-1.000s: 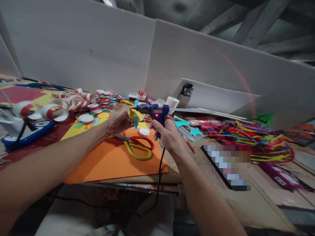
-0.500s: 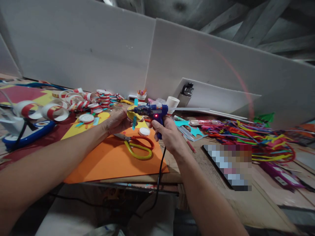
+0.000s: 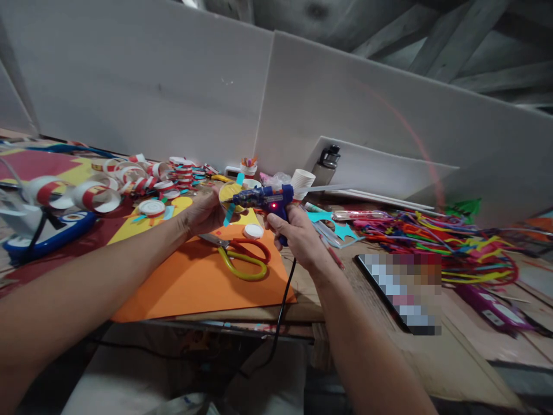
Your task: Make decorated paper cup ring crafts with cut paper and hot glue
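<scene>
My right hand (image 3: 298, 227) is wrapped round the handle of a blue hot glue gun (image 3: 276, 200), its red light lit and a glue stick (image 3: 319, 188) jutting from its back. The gun points left, its nozzle at a yellow disc (image 3: 227, 199) with light-blue strips sticking out above and below. My left hand (image 3: 205, 210) grips that disc by its left side; some fingers are hidden behind it. Whether the nozzle touches the disc I cannot tell. Below the hands, scissors (image 3: 244, 265) with yellow and red handles lie on an orange sheet (image 3: 190, 294), near a white lid (image 3: 253, 231).
Red-and-white paper rings (image 3: 99, 193) and a blue-and-white device (image 3: 52, 230) are at left. White paper cups (image 3: 303, 180) and a bottle (image 3: 326, 165) stand behind. Colourful pipe cleaners (image 3: 432, 236), a blurred-out phone-like slab (image 3: 397, 297) and a purple tool (image 3: 492, 308) lie right. A black cord (image 3: 283, 311) hangs over the edge.
The yellow disc has turned and tilted slightly in my left hand, so its blue strips now slant. The glue gun has shifted a little, its nozzle lower against the disc.
</scene>
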Available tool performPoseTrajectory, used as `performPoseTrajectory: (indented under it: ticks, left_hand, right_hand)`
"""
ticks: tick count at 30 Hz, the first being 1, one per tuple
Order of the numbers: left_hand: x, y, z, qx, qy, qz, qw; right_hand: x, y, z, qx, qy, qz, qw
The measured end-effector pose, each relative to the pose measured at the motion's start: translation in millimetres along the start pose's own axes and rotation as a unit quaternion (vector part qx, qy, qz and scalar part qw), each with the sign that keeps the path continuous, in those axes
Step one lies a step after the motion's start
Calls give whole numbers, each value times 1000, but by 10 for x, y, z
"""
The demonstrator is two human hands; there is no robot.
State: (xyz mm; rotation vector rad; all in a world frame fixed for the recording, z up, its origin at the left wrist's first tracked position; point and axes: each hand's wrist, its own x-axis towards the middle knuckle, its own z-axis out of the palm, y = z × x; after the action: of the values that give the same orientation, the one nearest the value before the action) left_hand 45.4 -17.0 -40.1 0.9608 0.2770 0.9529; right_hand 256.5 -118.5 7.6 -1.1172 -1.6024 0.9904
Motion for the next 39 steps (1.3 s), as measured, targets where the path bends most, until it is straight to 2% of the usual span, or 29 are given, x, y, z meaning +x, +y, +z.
performPoseTrajectory:
  ticks: [13, 18, 25, 34, 39]
  left_hand:
    - [-9, -33, 16, 18, 0, -15, 1000]
    - [-4, -8, -11, 15, 4, -21, 1000]
    - [-31, 40, 51, 32, -8, 8, 999]
    - [-17, 13, 25, 36, 17, 14, 999]
    - [-10, -4, 0, 36, 8, 10, 999]
  right_hand:
    - [15, -11, 90, 40, 30, -21, 999]
    - [-7, -38, 68, 27, 8, -8, 1000]
    - [-1, -34, 23, 24, -8, 6, 1000]
    - [-6, 15, -30, 11, -21, -3, 1000]
    - [5, 24, -56, 0, 13, -14, 1000]
